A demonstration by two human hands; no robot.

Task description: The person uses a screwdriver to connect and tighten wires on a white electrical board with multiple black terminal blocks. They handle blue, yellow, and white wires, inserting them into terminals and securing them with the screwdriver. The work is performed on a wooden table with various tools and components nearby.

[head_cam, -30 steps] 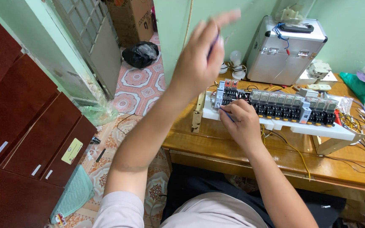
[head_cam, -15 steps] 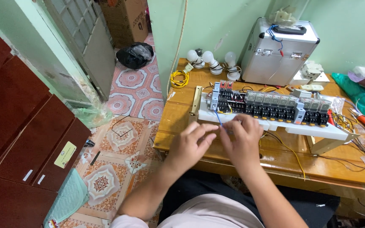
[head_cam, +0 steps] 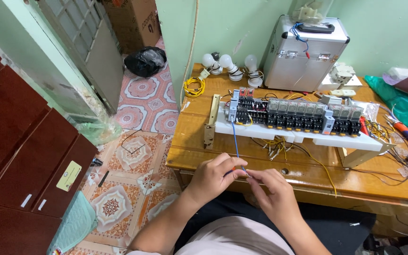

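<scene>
A small room with pale green walls and a patterned tile floor, seen from above by a person seated at a wooden workbench [head_cam: 308,177] set against the wall. On the bench lies a long white board [head_cam: 303,134] carrying a row of black relay sockets with clear-topped relays [head_cam: 303,113], with loose yellow wires [head_cam: 277,146] spilling from under it. Behind it stand a silver metal case [head_cam: 303,52] and three bare light bulbs [head_cam: 230,66] in holders, and a coil of yellow cable [head_cam: 193,87] lies near the left corner. A thin blue wire [head_cam: 235,141] runs from the left end of the relay row down to the front edge of the bench, where both hands meet. The left hand [head_cam: 213,177] is closed, pinching the free end of the wire between thumb and fingertips; the right hand [head_cam: 272,189] is closed too, its fingertips touching the same wire end just beside the left. The wire looks very light, limp and slim, likely to bend or slip under a loose grip, so it is best held close to its tip, on the insulation. Dark wooden drawers [head_cam: 29,160] stand at the left and a black bag [head_cam: 145,61] lies on the floor
</scene>
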